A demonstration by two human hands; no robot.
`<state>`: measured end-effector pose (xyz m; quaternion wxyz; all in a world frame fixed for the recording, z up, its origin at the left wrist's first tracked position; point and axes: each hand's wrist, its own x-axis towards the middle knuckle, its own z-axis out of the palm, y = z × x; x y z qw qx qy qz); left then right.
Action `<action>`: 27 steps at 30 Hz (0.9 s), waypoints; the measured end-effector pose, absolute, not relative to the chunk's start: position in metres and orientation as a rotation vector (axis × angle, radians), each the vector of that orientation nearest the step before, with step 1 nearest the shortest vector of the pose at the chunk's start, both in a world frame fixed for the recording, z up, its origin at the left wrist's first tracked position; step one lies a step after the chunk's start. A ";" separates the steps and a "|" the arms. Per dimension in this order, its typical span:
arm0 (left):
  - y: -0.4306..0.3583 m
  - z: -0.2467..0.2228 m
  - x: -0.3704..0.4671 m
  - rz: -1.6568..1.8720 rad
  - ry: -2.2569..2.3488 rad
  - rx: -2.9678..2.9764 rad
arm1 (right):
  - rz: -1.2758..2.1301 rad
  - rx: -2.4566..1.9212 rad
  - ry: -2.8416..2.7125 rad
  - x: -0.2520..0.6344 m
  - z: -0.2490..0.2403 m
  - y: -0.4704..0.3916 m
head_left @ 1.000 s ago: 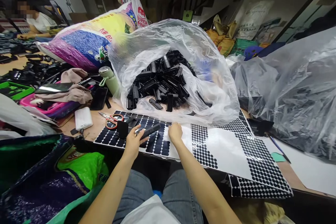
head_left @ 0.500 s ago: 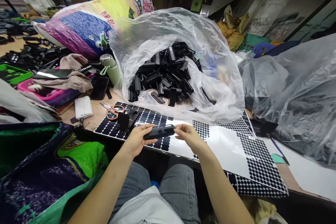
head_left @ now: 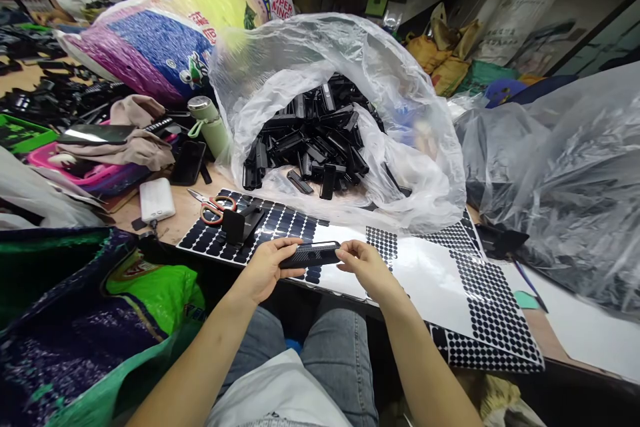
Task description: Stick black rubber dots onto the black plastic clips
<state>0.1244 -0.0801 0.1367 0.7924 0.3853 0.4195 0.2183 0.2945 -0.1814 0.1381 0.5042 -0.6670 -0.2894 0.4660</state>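
A long black plastic piece [head_left: 314, 254] with a carbon-fibre-like pattern is held level just above the table's front edge. My left hand [head_left: 266, 269] grips its left end, thumb on top and fingers beneath. The fingers of my right hand [head_left: 364, 268] are pinched at its right end; whether a small sticker is between them I cannot make out. Under the hands lie sheets of black stickers [head_left: 280, 217], some squarish, others small round dots [head_left: 493, 297]. A heap of similar black pieces [head_left: 320, 137] fills an open clear plastic bag [head_left: 415, 193] beyond.
Orange-handled scissors [head_left: 218, 209] and a black stand-like part [head_left: 240, 225] lie left of my hands. Further left are a white power bank [head_left: 157, 200], a phone [head_left: 188, 163] and a green flask [head_left: 210, 127]. Another plastic bag [head_left: 560, 187] bulges at right. A person sits far left.
The black piece has shifted slightly to the right and turned a little, showing more of its patterned side. Both hands keep their hold; the whole view has moved slightly.
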 end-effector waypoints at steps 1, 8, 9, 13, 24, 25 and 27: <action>-0.081 0.137 0.125 0.470 0.901 0.832 | 1.111 -1.622 -0.711 0.294 0.138 -0.182; -0.083 0.141 0.125 0.451 0.883 0.844 | 1.011 -1.729 -0.782 0.291 0.136 -0.185; -0.084 0.142 0.125 0.448 0.883 0.844 | 0.990 -1.746 -0.798 0.291 0.135 -0.186; -0.085 0.142 0.125 0.448 0.875 0.841 | 0.912 -1.803 -0.862 0.292 0.131 -0.187; -0.087 0.140 0.132 0.454 0.903 0.827 | 0.626 -1.851 -0.808 0.301 0.105 -0.189; -0.086 0.138 0.133 0.459 0.912 0.825 | 0.599 -1.922 -0.772 0.314 0.098 -0.193; -0.085 0.134 0.136 0.479 0.931 0.823 | 0.492 -2.208 -0.690 0.347 0.083 -0.202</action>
